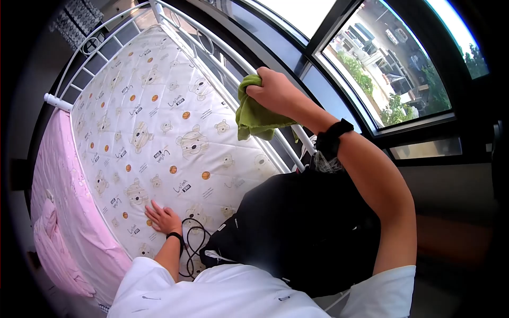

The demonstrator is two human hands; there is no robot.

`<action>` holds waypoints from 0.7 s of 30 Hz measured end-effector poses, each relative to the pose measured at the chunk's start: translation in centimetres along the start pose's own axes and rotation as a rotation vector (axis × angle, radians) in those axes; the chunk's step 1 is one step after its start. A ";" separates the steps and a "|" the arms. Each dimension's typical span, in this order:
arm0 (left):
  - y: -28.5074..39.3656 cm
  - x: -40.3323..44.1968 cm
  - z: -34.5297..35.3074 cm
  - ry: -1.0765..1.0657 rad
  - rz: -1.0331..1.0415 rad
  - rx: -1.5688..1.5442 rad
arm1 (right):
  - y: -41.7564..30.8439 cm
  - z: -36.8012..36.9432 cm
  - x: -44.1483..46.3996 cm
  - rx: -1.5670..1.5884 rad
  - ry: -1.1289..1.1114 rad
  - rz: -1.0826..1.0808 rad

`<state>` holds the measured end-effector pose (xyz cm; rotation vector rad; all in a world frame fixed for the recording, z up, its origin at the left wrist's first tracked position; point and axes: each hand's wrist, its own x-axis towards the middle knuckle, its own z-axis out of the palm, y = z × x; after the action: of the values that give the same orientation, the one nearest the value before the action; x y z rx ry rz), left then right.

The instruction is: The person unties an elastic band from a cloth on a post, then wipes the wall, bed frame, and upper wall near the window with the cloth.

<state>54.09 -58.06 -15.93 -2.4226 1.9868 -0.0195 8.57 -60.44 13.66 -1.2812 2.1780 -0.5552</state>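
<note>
My right hand (275,91) is closed around a green cloth (255,117), which hangs in folds by the white metal bed rail (233,46). Whether the cloth presses on the rail is hard to make out. Fingers spread, my left hand (164,218) lies flat on the mattress (159,122), which has a white cover printed with bears and basketballs. Near that hand, a thin black cord (197,233) lies in loops on the mattress.
A large black bag or garment (302,228) covers the mattress's near right part. Pink fabric (69,196) hangs along the left side. White metal bars (101,50) form the bed's far end. Dark-framed windows (392,69) stand to the right.
</note>
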 end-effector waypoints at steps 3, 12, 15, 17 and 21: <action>-0.6 -1.1 0.2 0.040 0.032 -0.060 | 1.1 0.4 0.2 0.124 -0.010 -0.015; -0.6 -0.9 -0.5 0.006 0.036 -0.108 | 1.0 0.8 -0.1 0.268 -0.023 -0.009; -0.3 -1.0 -0.2 -0.010 0.038 -0.124 | 1.0 0.6 0.0 0.252 0.002 0.042; -0.4 -1.0 -0.6 -0.007 0.037 -0.165 | 0.7 0.6 -0.3 0.249 0.011 0.028; -0.6 -0.9 -0.4 -0.034 0.034 -0.145 | 0.4 -0.2 -0.1 0.212 -0.100 0.020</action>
<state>54.47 -57.03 -15.53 -2.4543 2.0831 0.1711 8.18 -60.12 13.60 -1.1483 1.9892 -0.6790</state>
